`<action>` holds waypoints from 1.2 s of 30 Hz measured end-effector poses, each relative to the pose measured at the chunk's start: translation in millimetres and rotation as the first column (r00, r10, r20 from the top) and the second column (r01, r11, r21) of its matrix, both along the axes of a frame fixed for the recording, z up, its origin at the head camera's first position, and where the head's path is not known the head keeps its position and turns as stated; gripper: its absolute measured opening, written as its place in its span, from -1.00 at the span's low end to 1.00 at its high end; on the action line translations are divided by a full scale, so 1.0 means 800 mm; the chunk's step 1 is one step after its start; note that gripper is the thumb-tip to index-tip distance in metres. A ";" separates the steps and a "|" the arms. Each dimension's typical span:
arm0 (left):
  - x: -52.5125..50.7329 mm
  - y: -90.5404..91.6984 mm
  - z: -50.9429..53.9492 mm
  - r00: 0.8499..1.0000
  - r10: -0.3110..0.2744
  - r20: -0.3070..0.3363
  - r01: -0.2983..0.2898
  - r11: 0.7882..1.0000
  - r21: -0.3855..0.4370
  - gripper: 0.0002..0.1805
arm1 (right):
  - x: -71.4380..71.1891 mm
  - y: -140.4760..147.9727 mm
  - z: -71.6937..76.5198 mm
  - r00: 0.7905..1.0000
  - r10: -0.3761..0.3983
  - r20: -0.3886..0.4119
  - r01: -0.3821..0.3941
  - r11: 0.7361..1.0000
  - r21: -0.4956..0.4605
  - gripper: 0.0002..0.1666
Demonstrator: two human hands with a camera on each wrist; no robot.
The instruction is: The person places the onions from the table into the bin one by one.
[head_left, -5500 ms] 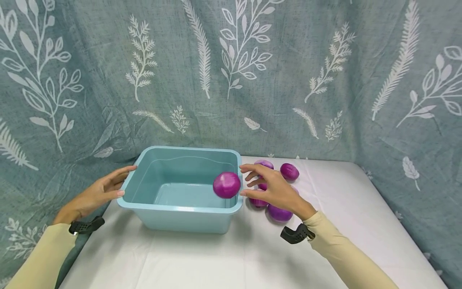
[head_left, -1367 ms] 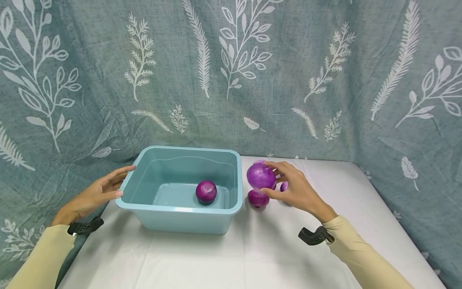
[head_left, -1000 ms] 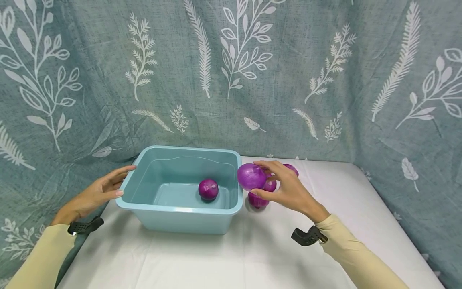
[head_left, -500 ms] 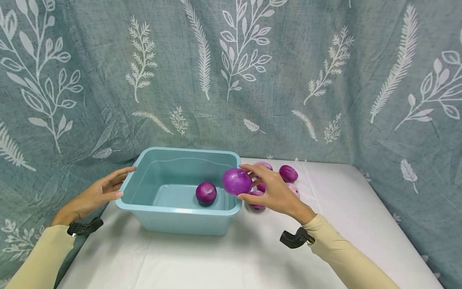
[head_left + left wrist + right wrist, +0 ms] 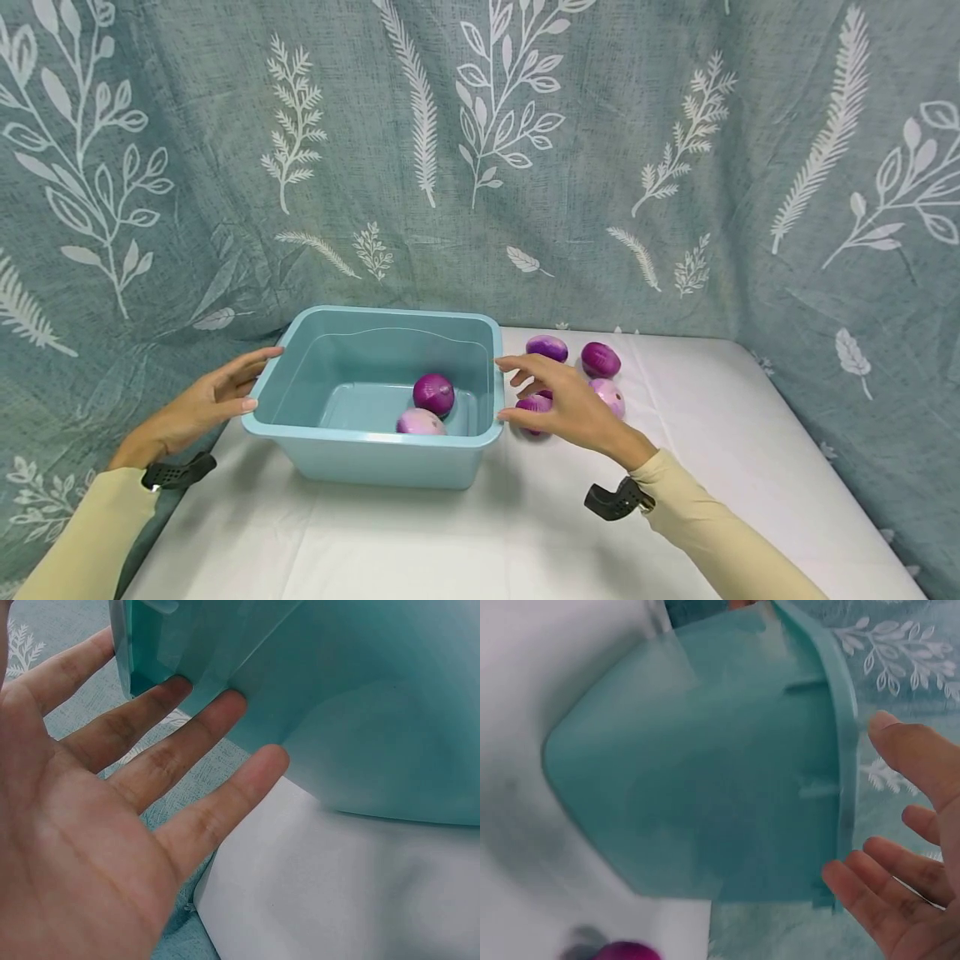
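Observation:
A light blue bin [image 5: 375,458] stands on the white cloth, with a dark purple onion [image 5: 433,394] and a paler onion [image 5: 421,422] inside. My left hand [image 5: 198,408] rests its fingertips against the bin's left side; in the left wrist view the fingers of the hand [image 5: 127,795] are spread and nearly straight along the wall. My right hand [image 5: 573,404] is at the bin's right rim, empty, fingers loosely bent and parted. In the right wrist view that hand [image 5: 907,855] is beside the rim [image 5: 846,750], holding nothing.
Several onions lie right of the bin: a two-toned one [image 5: 547,347] and a dark one [image 5: 601,359] at the back, a pale one [image 5: 609,397] behind the right hand, and another [image 5: 535,405] partly hidden by its fingers. A patterned curtain [image 5: 450,250] hangs behind.
The right hand carried a purple onion leftward over the bin's right rim and let it go; a second onion now lies inside. The left hand has stayed at the bin's left side.

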State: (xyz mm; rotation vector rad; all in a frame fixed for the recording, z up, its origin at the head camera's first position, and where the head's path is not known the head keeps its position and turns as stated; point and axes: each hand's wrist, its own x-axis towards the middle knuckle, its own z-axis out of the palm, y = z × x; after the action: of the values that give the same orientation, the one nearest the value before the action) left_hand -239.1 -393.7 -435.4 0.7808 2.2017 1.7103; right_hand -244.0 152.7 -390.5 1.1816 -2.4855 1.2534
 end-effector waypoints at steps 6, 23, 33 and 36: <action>0.002 0.001 0.001 1.000 0.012 -0.005 -0.012 1.000 -0.008 -0.21 | -0.010 0.035 -0.016 0.992 -0.114 -0.048 0.117 0.991 0.064 -0.25; 0.002 -0.001 -0.003 1.000 0.014 0.007 -0.014 1.000 0.003 -0.22 | -0.046 0.155 -0.089 0.919 -0.381 -0.104 0.395 0.895 0.206 -0.20; 0.001 0.000 -0.002 1.000 0.030 0.007 -0.030 0.999 -0.014 -0.22 | -0.058 0.187 -0.115 0.894 -0.444 -0.062 0.445 0.864 0.235 -0.16; 0.000 0.001 -0.003 1.000 0.022 0.008 -0.022 1.000 -0.009 -0.22 | -0.061 0.192 -0.121 0.889 -0.455 -0.051 0.453 0.857 0.247 -0.15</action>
State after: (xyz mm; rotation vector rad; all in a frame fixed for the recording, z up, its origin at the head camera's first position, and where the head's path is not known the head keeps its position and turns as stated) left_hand -238.9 -392.9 -437.5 0.7488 2.2197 1.7093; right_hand -293.1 306.5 -487.3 0.5563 -2.7637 0.8335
